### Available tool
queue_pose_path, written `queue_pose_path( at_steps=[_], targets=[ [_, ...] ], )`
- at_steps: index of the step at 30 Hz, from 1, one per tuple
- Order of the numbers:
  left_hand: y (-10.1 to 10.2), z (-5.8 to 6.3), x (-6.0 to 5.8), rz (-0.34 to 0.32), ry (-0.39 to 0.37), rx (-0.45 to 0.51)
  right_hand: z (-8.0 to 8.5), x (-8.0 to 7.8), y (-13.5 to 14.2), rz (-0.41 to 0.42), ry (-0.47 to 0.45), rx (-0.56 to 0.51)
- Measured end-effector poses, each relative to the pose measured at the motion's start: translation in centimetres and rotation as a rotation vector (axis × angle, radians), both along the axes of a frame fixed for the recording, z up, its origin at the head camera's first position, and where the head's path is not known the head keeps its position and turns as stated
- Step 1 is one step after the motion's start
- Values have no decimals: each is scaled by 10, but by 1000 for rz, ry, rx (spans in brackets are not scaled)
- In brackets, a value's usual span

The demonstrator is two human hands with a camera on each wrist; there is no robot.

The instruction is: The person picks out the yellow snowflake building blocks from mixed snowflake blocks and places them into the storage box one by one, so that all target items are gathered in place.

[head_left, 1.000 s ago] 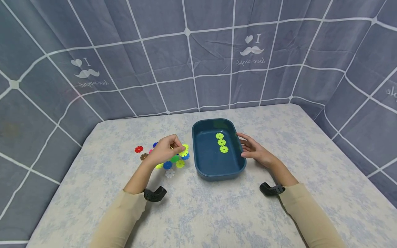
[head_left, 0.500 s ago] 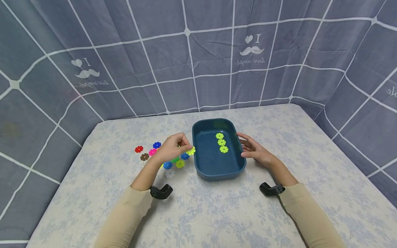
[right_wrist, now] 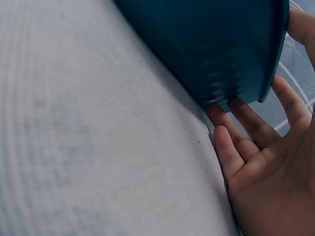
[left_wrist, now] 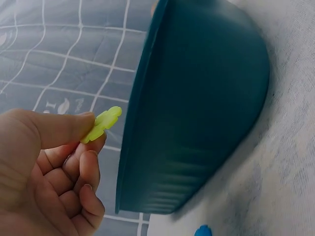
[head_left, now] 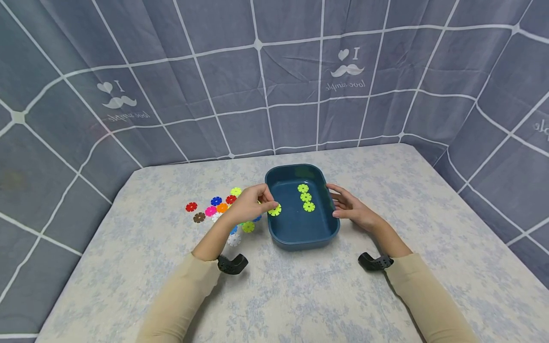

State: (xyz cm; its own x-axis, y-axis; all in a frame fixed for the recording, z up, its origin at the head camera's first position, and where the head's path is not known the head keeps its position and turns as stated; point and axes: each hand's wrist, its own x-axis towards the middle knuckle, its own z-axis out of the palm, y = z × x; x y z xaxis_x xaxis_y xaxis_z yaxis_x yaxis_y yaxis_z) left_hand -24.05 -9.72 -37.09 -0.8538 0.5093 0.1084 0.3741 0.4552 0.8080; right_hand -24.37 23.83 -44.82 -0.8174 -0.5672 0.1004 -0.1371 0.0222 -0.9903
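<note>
My left hand (head_left: pixel 253 206) pinches a yellow-green snowflake disc (head_left: pixel 275 209) between thumb and fingers, over the left rim of a dark teal plastic bin (head_left: pixel 291 233). In the left wrist view the same disc (left_wrist: pixel 102 125) is tilted, apart from the bin's outer wall (left_wrist: pixel 192 98). A short row of yellow-green discs (head_left: pixel 306 196) lies on the bin's floor. At the bin's right side is my right hand (head_left: pixel 358 212), fingers extended. Seen from the right wrist, its fingertips (right_wrist: pixel 237 104) touch the bin's outer side.
Left of the bin, several snowflake discs in mixed colours lie on the cloth-covered table (head_left: pixel 300 295), among them a red disc (head_left: pixel 191 206), a brown disc (head_left: pixel 199 217) and a pink disc (head_left: pixel 210 211). The left hand partly hides this group. A grey-blue checked curtain (head_left: pixel 231 85) hangs behind the table.
My left hand has moved right with the yellow-green disc, from above the loose discs to the bin's left rim. More of the loose discs show now. The right hand and bin have stayed put.
</note>
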Motion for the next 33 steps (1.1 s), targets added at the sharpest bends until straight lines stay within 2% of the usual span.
queue_pose_path(
  at_steps=[11, 25, 33],
  targets=[
    [15, 1, -2, -26, 0, -23, 0, 0, 0, 5, 2, 0],
    [33, -1, -5, -99, 43, -56, 0, 0, 0, -7, 7, 16],
    [44, -5, -9, -152, 30, -51, 1, 0, 0, -2, 3, 7]
  ],
)
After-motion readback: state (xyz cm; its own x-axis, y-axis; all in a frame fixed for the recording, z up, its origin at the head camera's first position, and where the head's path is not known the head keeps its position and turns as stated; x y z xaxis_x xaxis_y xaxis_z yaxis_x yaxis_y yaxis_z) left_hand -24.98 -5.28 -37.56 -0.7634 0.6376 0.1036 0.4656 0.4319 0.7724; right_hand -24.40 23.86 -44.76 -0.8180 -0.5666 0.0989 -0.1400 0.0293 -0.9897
